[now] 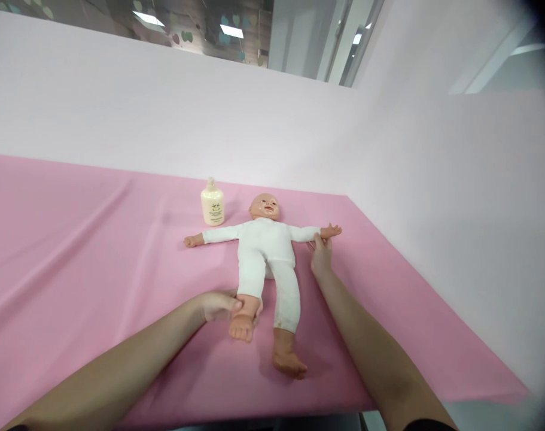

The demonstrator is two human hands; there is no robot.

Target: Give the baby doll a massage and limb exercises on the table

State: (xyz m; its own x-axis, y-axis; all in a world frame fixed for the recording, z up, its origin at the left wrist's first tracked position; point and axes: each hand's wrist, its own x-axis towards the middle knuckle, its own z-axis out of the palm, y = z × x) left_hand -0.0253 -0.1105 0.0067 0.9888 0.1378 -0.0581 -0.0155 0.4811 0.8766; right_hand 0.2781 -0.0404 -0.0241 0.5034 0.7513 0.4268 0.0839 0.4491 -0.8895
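head cam | 1 view | looks forward-down | near pink table (75,239)

Doll (265,251): head, hands and feet looked moulded plastic or vinyl, smooth, with a slight sheen on the forehead; body covered in a white knit-like cloth suit, matt, faintly soiled near the lower leg. Table (75,239) lay under a pink cloth, matt, thin, smooth but for long shallow creases on the left side. Bottle (212,203) was cream plastic, semi-gloss, with a printed label too small to read. Backdrop (164,114) behind appeared a pale, matt sheet, even and unmarked. Left hand (218,304) bare against the plastic ankle; right hand (320,254) bare against the cloth sleeve.
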